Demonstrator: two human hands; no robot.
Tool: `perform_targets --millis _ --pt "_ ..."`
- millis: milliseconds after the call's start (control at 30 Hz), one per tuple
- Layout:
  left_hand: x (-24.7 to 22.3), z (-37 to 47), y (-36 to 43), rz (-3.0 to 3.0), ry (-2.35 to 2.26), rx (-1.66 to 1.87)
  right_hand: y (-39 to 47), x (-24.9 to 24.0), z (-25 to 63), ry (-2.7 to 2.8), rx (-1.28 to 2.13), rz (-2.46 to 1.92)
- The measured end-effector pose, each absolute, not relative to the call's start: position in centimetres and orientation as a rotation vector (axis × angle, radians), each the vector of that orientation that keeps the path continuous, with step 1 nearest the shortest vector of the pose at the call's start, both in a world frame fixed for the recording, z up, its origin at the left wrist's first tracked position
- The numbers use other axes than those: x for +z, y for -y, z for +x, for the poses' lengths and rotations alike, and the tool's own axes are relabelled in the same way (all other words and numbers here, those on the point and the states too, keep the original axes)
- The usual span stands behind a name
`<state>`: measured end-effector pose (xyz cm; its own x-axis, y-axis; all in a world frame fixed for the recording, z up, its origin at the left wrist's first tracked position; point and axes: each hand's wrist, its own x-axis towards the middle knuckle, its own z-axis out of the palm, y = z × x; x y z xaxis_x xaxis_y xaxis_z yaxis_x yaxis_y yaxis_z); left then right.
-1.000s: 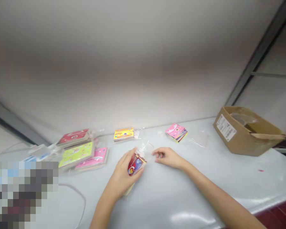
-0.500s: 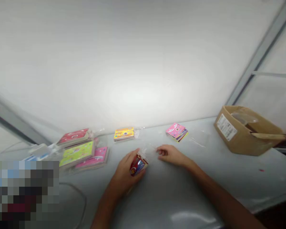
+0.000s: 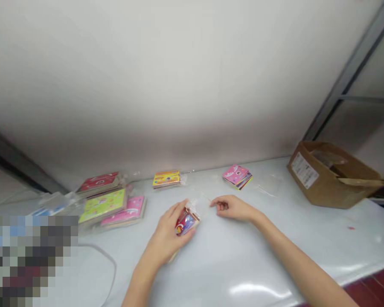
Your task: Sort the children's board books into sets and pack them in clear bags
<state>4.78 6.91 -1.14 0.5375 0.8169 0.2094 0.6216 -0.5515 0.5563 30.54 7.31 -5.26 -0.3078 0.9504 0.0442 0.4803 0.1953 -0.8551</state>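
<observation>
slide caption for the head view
Left hand holds a stack of cards in a clear bag, right hand near the bag's end.

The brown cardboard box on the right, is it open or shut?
Open: the brown cardboard box has its top uncovered, and clear plastic shows inside.

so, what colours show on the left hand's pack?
Mainly red and blue, with some orange, on the pack in the left hand; head view.

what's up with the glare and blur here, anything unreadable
Head view: white glare streaks the tabletop near the bottom edge; head view: the wall is unevenly lit, with a darker band low down; head view: the lower-left corner is pixelated, and the box label is too soft to read.
</observation>
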Motion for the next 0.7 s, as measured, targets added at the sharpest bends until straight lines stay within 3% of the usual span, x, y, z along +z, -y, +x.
perform_targets --millis 367,700 --pt "-1.2 4.8 -6.9 2.368 -1.176 0.624 -6.9 -4.7 31.1 1.878 1.091 -1.28" --pt "-0.9 5.1 -6.7 2.353 -1.17 0.549 -7.4 -4.1 31.3 1.381 1.224 -1.076"
